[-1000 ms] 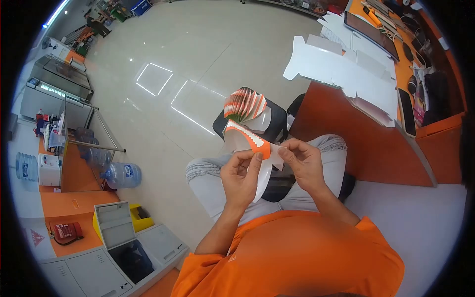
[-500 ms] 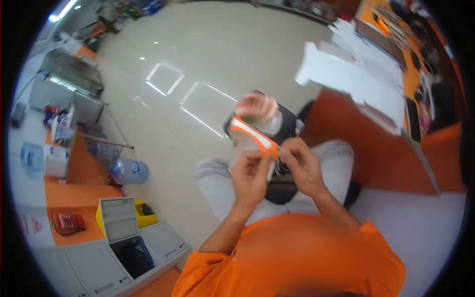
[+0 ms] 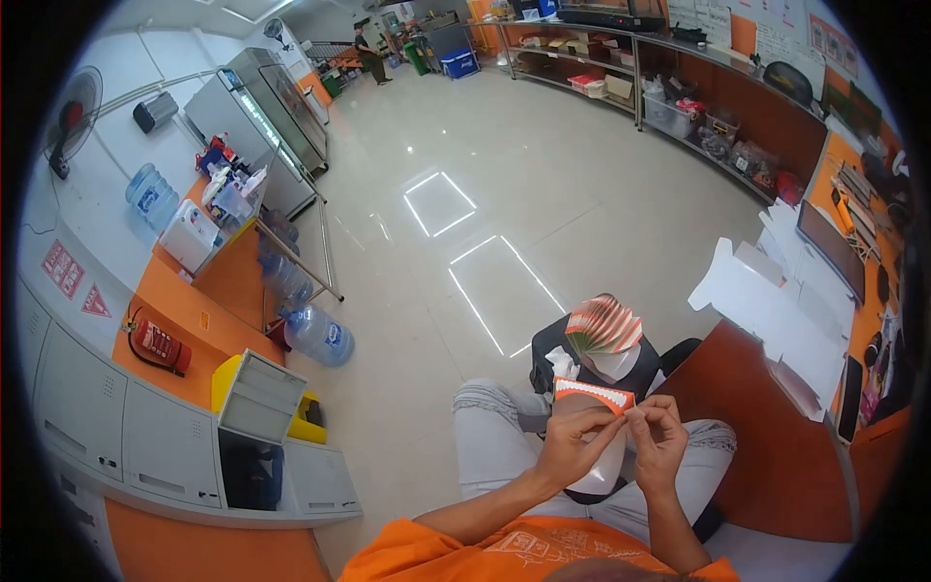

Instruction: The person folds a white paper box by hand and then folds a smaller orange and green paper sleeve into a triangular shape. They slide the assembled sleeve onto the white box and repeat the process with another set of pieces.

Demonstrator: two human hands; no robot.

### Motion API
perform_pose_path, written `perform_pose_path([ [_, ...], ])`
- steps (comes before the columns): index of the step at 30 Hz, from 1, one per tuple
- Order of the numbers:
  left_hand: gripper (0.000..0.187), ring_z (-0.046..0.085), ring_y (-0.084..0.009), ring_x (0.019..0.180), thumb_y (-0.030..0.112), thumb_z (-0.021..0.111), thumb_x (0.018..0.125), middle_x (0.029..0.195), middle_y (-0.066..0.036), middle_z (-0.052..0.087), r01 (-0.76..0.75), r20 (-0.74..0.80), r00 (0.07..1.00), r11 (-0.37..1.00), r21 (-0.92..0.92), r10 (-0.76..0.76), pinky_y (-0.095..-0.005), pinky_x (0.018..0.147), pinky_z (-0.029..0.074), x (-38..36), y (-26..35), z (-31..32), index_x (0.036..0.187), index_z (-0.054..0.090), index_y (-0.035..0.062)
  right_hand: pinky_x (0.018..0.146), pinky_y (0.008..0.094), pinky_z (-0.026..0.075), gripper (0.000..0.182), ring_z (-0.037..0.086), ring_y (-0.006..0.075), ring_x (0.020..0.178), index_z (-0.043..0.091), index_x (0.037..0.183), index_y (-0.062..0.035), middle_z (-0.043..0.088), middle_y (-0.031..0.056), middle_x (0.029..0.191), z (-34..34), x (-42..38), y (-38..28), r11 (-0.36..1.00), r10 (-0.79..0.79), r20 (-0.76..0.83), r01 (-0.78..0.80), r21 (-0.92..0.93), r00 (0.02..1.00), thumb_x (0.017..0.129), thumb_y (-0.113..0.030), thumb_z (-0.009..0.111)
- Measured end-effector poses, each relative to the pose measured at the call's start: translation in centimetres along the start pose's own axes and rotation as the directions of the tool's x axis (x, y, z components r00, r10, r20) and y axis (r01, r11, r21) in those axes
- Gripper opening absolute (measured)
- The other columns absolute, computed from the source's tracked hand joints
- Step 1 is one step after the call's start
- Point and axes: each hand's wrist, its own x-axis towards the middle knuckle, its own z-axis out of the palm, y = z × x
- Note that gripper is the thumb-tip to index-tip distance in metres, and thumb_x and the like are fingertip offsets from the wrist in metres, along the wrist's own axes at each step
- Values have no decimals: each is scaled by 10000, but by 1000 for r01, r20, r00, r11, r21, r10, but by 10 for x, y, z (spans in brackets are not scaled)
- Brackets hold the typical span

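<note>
An orange-and-white folded paper piece point(image 3: 590, 392) with a white scalloped strip is held up over my lap. My left hand point(image 3: 570, 448) is closed on its lower edge, thumb and fingers pinched together. My right hand point(image 3: 660, 436) pinches at the piece's right corner, fingertips close to those of the left. Beyond them, a fanned stack of printed orange, white and green paper pieces point(image 3: 606, 328) lies on a black stool point(image 3: 550, 341). Crumpled white paper point(image 3: 561, 363) sits beside that stack. A pale rounded sheet point(image 3: 603, 468) shows below the hands, between my knees.
At right stands a brown-sided desk point(image 3: 776, 441) bearing white cut sheets point(image 3: 776, 291) and a phone point(image 3: 850, 398). Left are grey lockers point(image 3: 167, 441), one with its lid raised, and a large water bottle point(image 3: 320, 335). A person point(image 3: 369, 55) stands far back.
The view has tilted up and shifted, so more of the room shows. The paper piece has turned from a steep slant to nearly level, with both hands still pinching it.
</note>
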Motion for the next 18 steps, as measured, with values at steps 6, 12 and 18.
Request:
perform_pose_path([
  [6, 123, 703, -105, 748, 3, 756, 929, 857, -125, 765, 28, 80, 996, 1000, 13, -29, -251, 677, 563, -1, 6, -9, 1039, 775, -50, 789, 254, 464, 75, 566, 131, 910, 716, 875, 21, 589, 61, 995, -1, -4, 2, 991, -87, -15, 85, -102, 996, 876, 12, 790],
  [12, 170, 719, -144, 820, 56, 724, 971, 934, -124, 783, 74, 237, 970, 995, -60, -58, -275, 715, 564, 1, 4, -21, 1094, 760, -55, 756, 259, 466, 78, 571, 135, 882, 721, 862, 11, 592, 67, 982, -2, -5, -1, 992, -78, -24, 75, -106, 997, 850, 23, 797],
  [18, 126, 717, -160, 817, 30, 763, 933, 881, -120, 772, 80, 316, 948, 988, -132, -34, -286, 722, 541, 7, -4, -31, 1034, 778, -44, 753, 262, 484, 80, 590, 136, 878, 715, 854, 12, 603, 70, 981, -11, -6, -4, 991, 119, 69, -122, 49, 991, 841, 46, 787],
])
